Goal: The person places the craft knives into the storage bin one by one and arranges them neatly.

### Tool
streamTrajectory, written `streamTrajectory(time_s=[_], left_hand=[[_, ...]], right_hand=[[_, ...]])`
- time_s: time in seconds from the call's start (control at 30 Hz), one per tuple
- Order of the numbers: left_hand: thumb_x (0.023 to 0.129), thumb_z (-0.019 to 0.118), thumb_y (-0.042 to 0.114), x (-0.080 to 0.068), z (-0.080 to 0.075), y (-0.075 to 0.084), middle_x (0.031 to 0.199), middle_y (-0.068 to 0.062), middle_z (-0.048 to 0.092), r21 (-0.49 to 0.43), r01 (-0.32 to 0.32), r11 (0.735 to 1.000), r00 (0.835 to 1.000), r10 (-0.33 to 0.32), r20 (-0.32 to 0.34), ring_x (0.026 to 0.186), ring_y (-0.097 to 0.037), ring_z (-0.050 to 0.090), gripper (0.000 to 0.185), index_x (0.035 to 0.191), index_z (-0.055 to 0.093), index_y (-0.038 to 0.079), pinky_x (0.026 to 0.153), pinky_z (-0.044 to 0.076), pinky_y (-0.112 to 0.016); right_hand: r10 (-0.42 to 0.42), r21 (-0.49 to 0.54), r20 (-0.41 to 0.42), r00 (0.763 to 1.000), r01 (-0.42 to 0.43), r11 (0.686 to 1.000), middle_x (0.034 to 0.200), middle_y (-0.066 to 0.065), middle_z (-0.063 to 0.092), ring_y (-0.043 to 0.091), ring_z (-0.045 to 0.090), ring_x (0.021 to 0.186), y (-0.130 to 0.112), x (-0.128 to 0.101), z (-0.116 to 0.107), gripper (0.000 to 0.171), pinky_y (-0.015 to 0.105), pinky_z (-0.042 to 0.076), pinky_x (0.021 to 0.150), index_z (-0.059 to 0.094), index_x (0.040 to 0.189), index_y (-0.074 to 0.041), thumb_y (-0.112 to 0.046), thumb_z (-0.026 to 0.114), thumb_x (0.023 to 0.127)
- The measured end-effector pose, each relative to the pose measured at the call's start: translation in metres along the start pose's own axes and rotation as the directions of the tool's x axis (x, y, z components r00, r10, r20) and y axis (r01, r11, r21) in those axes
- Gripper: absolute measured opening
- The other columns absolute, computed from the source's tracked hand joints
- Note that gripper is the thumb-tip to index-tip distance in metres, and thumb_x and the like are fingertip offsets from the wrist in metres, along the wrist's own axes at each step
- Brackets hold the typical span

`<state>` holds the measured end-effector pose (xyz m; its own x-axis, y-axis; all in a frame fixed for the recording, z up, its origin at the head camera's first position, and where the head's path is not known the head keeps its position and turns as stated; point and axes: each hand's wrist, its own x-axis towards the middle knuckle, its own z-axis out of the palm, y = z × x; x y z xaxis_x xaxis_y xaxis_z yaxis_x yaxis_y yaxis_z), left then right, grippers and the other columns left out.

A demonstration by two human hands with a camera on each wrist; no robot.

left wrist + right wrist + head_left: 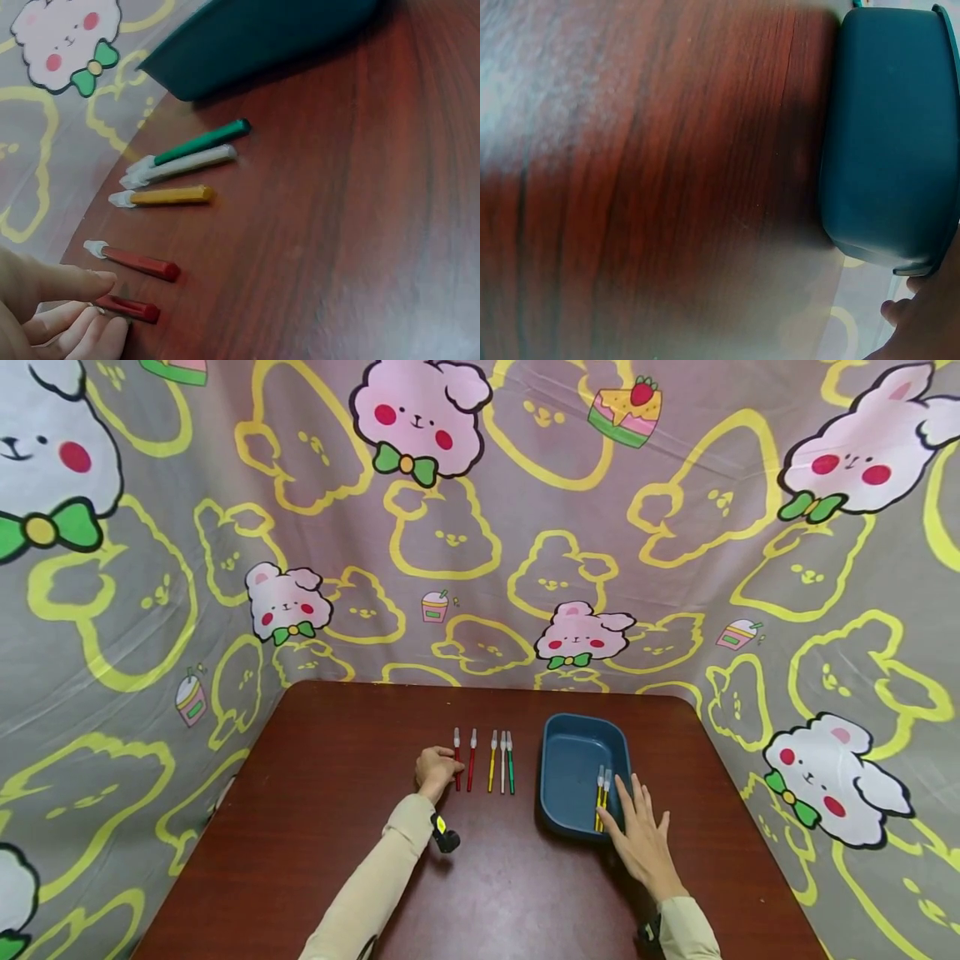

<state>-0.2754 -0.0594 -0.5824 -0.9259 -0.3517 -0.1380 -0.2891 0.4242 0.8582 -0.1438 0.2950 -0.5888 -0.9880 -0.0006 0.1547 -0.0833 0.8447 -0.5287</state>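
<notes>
A row of capped markers lies on the brown table. At its left end my left hand (437, 770) pinches a red marker (135, 308) between thumb and fingers. Beside it lies a second red marker (472, 762). A yellow marker (492, 762), a white marker (503, 764) and a green marker (511, 764) follow to the right. My right hand (643, 839), fingers spread, is at the near right rim of a blue bin (550, 777). Two yellow markers (601, 802) stand leaning inside that bin, near the right hand.
Beneath everything is the wood-grain table (337, 760). A patterned cloth (450, 527) with cartoon animals hangs behind the table and along both sides. The bin's tall outer wall (892, 135) rises from the table in the right wrist view.
</notes>
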Motion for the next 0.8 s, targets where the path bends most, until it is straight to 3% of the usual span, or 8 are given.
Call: streamTrajectory(time_s=[0.17,0.37,0.8], left_hand=[[0.074,0.093,0.005,-0.0024,0.0064,-0.0001,0.089,-0.01,0.08,0.058,-0.031,0.998,0.998,0.034,-0.047,0.095,-0.039,0.072,0.029,0.101,0.082,0.004,0.082,0.057,-0.052],[0.073,0.09,0.001,-0.0033,0.0066,-0.0005,0.088,-0.013,0.08,0.048,-0.054,0.997,0.997,0.057,-0.061,0.096,-0.044,0.071,0.023,0.095,0.082,0.002,0.081,0.057,-0.055],[0.077,0.086,0.003,-0.0029,0.0012,0.0022,0.096,-0.016,0.08,0.074,-0.06,0.995,0.998,0.062,-0.025,0.097,-0.045,0.071,0.02,0.097,0.083,0.001,0.082,0.057,-0.055]], right_hand=[[0.004,0.009,-0.001,1.0,-0.004,1.0,0.174,0.025,0.011,0.054,0.012,0.157,-0.0001,0.0002,-0.0004,0.077,0.087,0.003,0.11,0.027,0.168,-0.01,-0.05,0.054,0.108],[0.01,0.014,-0.001,1.0,-0.01,1.0,0.174,0.026,0.012,0.054,0.011,0.157,-0.0001,-0.0003,-0.0006,0.077,0.087,0.002,0.111,0.027,0.168,-0.01,-0.05,0.054,0.108],[0.005,0.018,-0.005,1.0,-0.005,1.0,0.174,0.026,0.012,0.054,0.012,0.157,-0.0009,-0.0006,-0.0008,0.076,0.087,0.002,0.11,0.028,0.167,-0.01,-0.049,0.054,0.108]])
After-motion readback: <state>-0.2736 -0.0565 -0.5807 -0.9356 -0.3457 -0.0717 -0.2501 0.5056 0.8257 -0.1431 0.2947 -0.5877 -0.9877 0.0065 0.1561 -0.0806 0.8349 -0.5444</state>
